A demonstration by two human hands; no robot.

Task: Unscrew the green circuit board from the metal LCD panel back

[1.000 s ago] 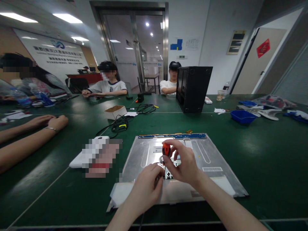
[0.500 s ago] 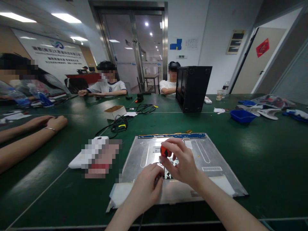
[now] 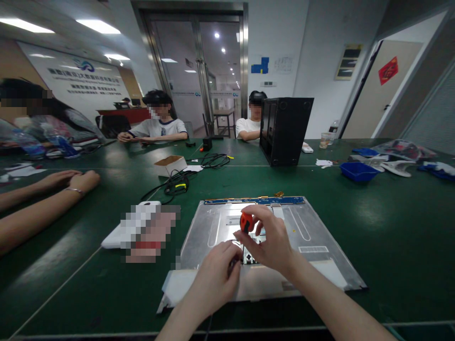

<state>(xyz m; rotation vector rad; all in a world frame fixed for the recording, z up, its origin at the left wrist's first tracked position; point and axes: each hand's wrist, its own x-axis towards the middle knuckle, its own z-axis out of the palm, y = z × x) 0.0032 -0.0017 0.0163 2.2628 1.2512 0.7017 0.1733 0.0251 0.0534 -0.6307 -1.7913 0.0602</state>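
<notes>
A screwdriver (image 3: 246, 222) with an orange and black handle stands upright in the fingers of my right hand (image 3: 272, 239). Its shaft points down at a small circuit board (image 3: 250, 257) on the metal back of a display panel (image 3: 220, 222). My left hand (image 3: 220, 265) rests on the panel beside the board, its fingers curled and pressed together at the board's left edge. What those fingertips pinch is hidden. A blue circuit strip (image 3: 227, 201) runs along the panel's far edge, and white sheets (image 3: 179, 284) cover its near corners.
Left of the panel lies a white device (image 3: 131, 225). Beyond are black cables (image 3: 176, 182), a small open box (image 3: 169, 166) and a black computer case (image 3: 286, 132). A blue tray (image 3: 359, 171) sits to the right. Another person's forearms (image 3: 46, 203) rest at the left.
The screwdriver handle has turned and shifted slightly to the right in my right hand's fingers. My left hand has stayed in place.
</notes>
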